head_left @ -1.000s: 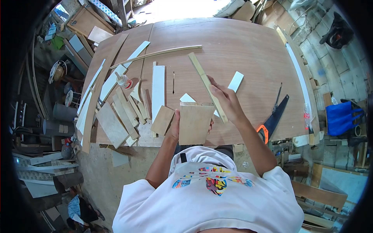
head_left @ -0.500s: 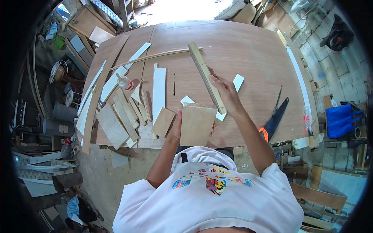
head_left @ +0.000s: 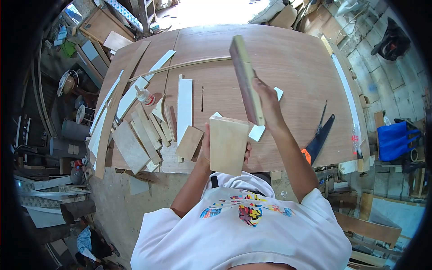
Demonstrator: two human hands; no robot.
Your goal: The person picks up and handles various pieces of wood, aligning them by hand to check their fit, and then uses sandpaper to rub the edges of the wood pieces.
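Watching by the head view, I take clock directions from the wooden block (head_left: 228, 146) in the left hand (head_left: 207, 146). That hand pinches it across its width, thumb side on one long edge, fingertips curled round the other; the palm is hidden behind the wood. The block hangs at the near side of the table (head_left: 288, 49), its broad face towards me.

The right hand (head_left: 268, 96), at one o'clock, grips a long wooden piece (head_left: 246, 81) by its right side. I see it tilted, far end leaning left; part of the grip is hidden. Block and long piece are apart.

Just beside the left hand, at nine o'clock, lies a small square board (head_left: 190, 142). A white-faced board (head_left: 184, 103) lies between ten and eleven, a slim dark tool (head_left: 202, 99) at eleven; I cannot make out its type. A small white piece (head_left: 257, 132) is at two, near the block, and another white piece (head_left: 279, 93) lies beyond the right hand.

Further out: a loose pile of wood offcuts (head_left: 146, 128) towards nine to ten, with a glue-type bottle (head_left: 145, 96) at ten and a long brown board (head_left: 119, 99) past it. At three I note a saw (head_left: 321, 135) with an orange handle, then a clear bottle (head_left: 355, 139) near the table's edge and, off the table, a blue bag (head_left: 396, 139).
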